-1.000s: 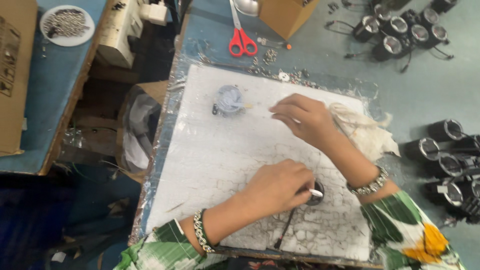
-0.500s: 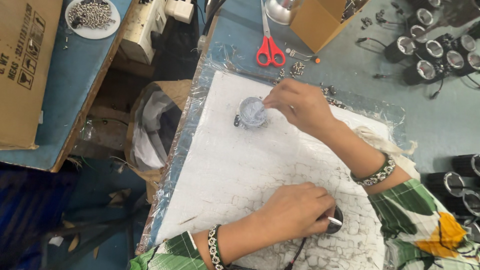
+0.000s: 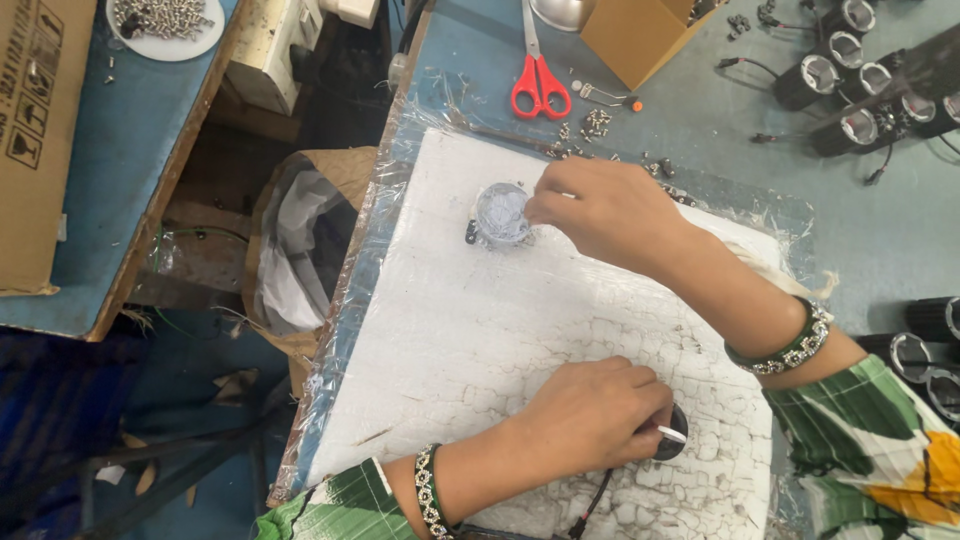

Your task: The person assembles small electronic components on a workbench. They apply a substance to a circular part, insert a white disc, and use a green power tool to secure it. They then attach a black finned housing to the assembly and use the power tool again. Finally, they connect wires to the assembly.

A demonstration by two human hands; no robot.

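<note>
Your right hand [image 3: 600, 205] reaches to the small round container of pale grey paste [image 3: 500, 213] near the far edge of the cracked white foam pad [image 3: 480, 340], fingertips pinched together at its rim, though whether they grip anything is too small to tell. Your left hand [image 3: 590, 415] closes over a small black cylindrical part [image 3: 672, 446] at the pad's near right, with a thin white stick poking from the fingers. Keep that part pressed flat on the blue bench [image 3: 700, 130] pad and dip lightly, so paste stays off the red-handled scissors [image 3: 538, 85] beyond.
</note>
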